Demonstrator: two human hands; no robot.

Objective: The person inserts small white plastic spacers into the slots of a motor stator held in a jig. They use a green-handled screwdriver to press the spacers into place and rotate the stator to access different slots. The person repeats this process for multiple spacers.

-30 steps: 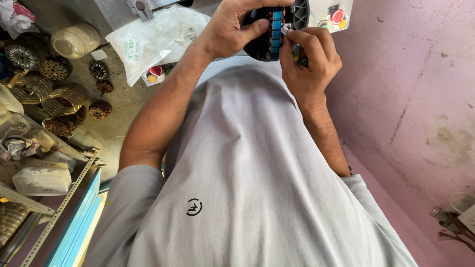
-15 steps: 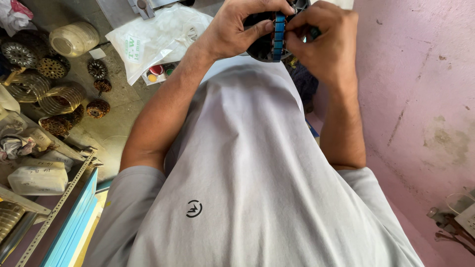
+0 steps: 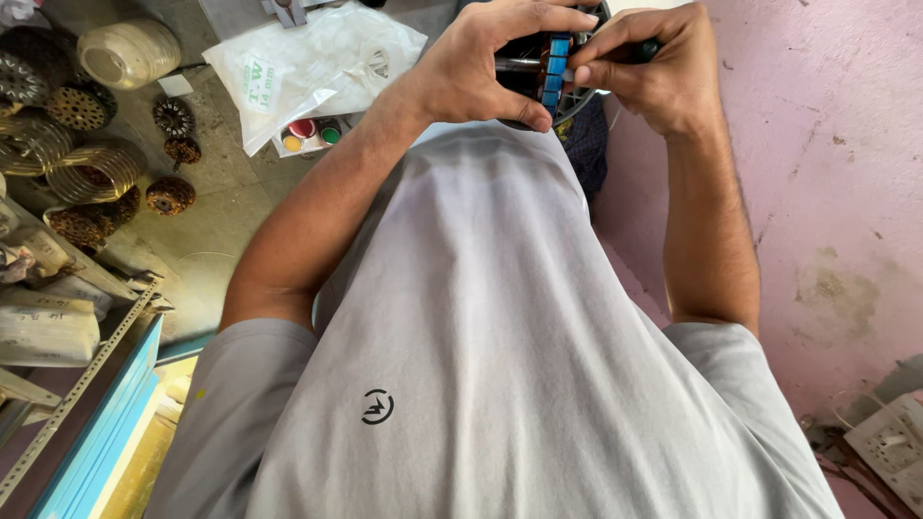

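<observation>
A round dark motor part [image 3: 546,72] with blue insulating strips in its slots is held up at the top of the view, above my grey shirt. My left hand [image 3: 476,67] wraps around its left side, fingers over the top and thumb underneath. My right hand [image 3: 654,72] is closed around a dark-handled tool [image 3: 642,48], its tip hidden where it meets the blue strips. Most of the part is hidden by both hands.
On the floor at left lie several copper-wound coils and rotors [image 3: 91,173], a pale plastic jar [image 3: 128,53] and a clear plastic bag [image 3: 312,62]. A perforated metal rail [image 3: 77,394] and blue board [image 3: 96,432] are lower left. A pink wall [image 3: 817,192] stands right, a white power strip [image 3: 889,442] below.
My right hand has shifted from the part's right edge to close over it from the right, gripping the tool against the blue strips. The left hand keeps its hold.
</observation>
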